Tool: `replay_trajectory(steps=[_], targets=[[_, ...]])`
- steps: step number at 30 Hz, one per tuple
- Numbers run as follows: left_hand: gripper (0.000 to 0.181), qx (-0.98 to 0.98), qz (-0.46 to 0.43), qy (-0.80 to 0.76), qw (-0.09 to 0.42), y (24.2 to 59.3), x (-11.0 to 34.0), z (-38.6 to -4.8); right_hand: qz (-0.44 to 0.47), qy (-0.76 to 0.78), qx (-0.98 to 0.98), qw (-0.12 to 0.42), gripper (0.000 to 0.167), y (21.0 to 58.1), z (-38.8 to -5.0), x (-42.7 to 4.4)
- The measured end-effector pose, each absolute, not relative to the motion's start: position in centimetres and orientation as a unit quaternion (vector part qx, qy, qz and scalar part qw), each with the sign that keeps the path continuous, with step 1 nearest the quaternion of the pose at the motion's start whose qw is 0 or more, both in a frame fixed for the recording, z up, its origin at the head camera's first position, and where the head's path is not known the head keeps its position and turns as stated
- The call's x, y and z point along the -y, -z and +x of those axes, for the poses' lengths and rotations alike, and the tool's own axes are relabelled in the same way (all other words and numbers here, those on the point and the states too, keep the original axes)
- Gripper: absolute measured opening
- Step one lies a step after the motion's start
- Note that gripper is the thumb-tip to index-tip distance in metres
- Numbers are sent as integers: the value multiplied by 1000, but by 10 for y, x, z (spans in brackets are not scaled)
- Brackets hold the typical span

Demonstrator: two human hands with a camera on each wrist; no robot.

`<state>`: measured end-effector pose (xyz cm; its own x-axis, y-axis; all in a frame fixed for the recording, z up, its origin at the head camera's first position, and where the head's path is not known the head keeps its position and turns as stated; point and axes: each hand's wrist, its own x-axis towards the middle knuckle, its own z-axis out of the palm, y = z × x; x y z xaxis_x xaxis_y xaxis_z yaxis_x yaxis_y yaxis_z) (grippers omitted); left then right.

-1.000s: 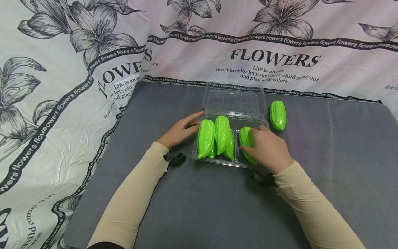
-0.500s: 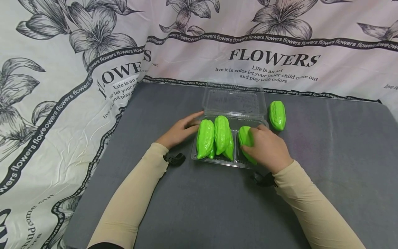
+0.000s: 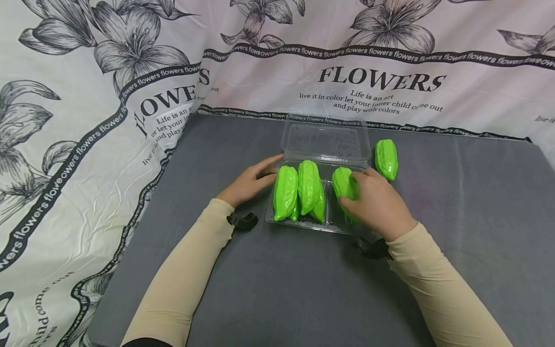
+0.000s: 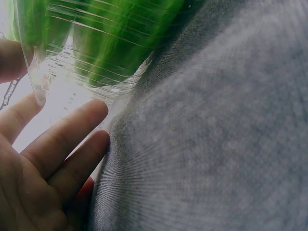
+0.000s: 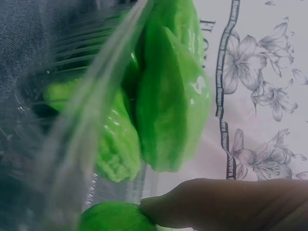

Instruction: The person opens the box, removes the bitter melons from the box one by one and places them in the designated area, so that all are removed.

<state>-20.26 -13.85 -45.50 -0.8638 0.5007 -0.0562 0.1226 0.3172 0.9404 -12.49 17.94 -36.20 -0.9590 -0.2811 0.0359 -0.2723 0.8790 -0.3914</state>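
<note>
Evidently, most of the loading can be judged done: toward the left edge of the clear container [image 3: 303,227], at least four green fruits [image 3: 285,193] are stacked. At its right part, one more fruit [image 3: 344,180] is grasped; whether the bottom is touched cannot be told. Left over, just beside the container's far right corner, is a loose fruit [image 3: 386,159] on the desk [image 3: 295,289], and at the far edge the lid [image 3: 327,142] is still open. The right hand [image 3: 383,205] is angled in from the near right, its thumb and fingers closed about the fruit. Slightly farther, the left hand [image 3: 248,187] is laid along the container's left edge, fingers extended, nothing grasped.
</note>
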Motion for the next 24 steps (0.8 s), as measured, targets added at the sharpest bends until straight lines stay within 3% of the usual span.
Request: replay_trajectory(steps=[11,24], targets=[[60,-797,198,-545,169,453,138,-202,-126,219,-968,3,64,350,-123,-185],[59,-795,199,-549,166,452,138,-202,-106,255,-960,-51,61,345,-126,-194]])
